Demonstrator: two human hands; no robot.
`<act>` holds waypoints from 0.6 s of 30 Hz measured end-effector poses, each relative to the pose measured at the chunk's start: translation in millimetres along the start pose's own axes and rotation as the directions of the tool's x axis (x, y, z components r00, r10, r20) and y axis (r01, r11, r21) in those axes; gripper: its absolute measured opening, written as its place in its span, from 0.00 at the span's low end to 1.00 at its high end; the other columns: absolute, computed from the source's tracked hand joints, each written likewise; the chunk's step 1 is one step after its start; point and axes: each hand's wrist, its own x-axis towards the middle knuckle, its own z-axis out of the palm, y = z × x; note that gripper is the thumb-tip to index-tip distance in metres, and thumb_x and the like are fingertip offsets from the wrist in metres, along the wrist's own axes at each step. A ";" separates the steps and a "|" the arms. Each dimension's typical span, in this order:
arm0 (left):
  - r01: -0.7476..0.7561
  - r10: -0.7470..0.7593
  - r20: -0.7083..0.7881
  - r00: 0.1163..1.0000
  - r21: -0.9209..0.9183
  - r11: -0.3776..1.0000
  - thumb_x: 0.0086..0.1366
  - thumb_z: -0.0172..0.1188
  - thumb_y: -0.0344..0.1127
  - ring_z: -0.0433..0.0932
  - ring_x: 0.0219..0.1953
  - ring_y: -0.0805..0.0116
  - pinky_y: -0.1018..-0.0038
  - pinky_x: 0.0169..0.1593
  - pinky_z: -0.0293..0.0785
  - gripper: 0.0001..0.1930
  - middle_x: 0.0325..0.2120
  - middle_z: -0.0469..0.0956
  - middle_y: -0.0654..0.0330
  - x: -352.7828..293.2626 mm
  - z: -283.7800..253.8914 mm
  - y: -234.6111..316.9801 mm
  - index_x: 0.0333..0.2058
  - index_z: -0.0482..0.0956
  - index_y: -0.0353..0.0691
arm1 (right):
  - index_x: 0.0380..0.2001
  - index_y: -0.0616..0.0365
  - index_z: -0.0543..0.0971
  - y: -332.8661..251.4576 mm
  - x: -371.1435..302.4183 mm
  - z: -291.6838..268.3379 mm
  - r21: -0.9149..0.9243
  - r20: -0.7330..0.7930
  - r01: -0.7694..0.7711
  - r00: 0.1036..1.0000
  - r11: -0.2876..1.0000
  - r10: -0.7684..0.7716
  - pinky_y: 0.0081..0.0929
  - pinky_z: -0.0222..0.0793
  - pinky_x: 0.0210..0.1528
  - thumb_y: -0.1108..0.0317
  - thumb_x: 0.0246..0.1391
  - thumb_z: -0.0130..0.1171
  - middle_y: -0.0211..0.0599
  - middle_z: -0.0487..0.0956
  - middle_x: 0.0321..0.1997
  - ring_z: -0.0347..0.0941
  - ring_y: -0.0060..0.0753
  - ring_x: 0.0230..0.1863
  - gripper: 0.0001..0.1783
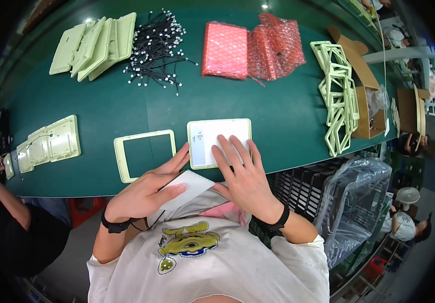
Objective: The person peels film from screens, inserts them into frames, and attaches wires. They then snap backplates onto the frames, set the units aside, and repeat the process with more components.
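Between thumb and fingers, my left hand [144, 196] grips a thin white sheet [191, 188], tilted at the table's near edge. My right hand [248, 184] lies with fingers spread on a white panel [207, 139], which sits inside a pale green frame [220, 121] on the table. The tip of my right thumb is close to the sheet's right corner; whether it touches cannot be made out. Fingertips of my left hand reach the frame's lower left side. Just left of it lies a second pale green frame [146, 135] with an open middle.
Across the green table [177, 106] are stacked pale green covers [109, 48], black cables with white plugs [157, 48], pink bubble wrap [278, 48], piled frames [336, 96] and a cardboard box [366, 113]. Several covers [61, 140] lie left, beside a co-worker's arm [8, 199].
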 end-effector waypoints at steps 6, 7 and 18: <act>0.054 -0.104 -0.228 0.968 -0.217 0.975 0.80 0.53 0.31 0.66 0.76 0.52 0.64 0.74 0.65 0.18 0.79 0.57 0.46 -18.3 6.4 13.6 0.60 0.78 0.22 | 0.71 0.63 0.69 -7.0 2.5 -22.0 0.204 -0.160 0.042 0.987 0.978 -0.009 0.62 0.57 0.77 0.52 0.49 0.79 0.57 0.63 0.78 0.62 0.60 0.76 0.51; 0.047 -0.137 -0.237 0.962 -0.347 0.937 0.80 0.54 0.34 0.67 0.75 0.51 0.61 0.74 0.64 0.21 0.76 0.61 0.46 -18.9 6.6 14.9 0.61 0.76 0.23 | 0.72 0.64 0.68 -13.9 5.0 -27.3 0.476 -0.062 -0.029 0.996 0.879 0.067 0.60 0.58 0.77 0.53 0.51 0.78 0.56 0.63 0.78 0.62 0.58 0.77 0.50; -0.396 0.028 -0.539 0.842 -0.582 0.711 0.76 0.62 0.47 0.72 0.69 0.54 0.57 0.70 0.69 0.26 0.59 0.75 0.51 -40.8 40.1 -23.8 0.58 0.78 0.26 | 0.68 0.59 0.67 -73.7 26.7 31.1 0.842 0.085 -0.187 0.973 -0.506 -0.217 0.51 0.64 0.74 0.62 0.61 0.74 0.46 0.68 0.71 0.65 0.42 0.73 0.37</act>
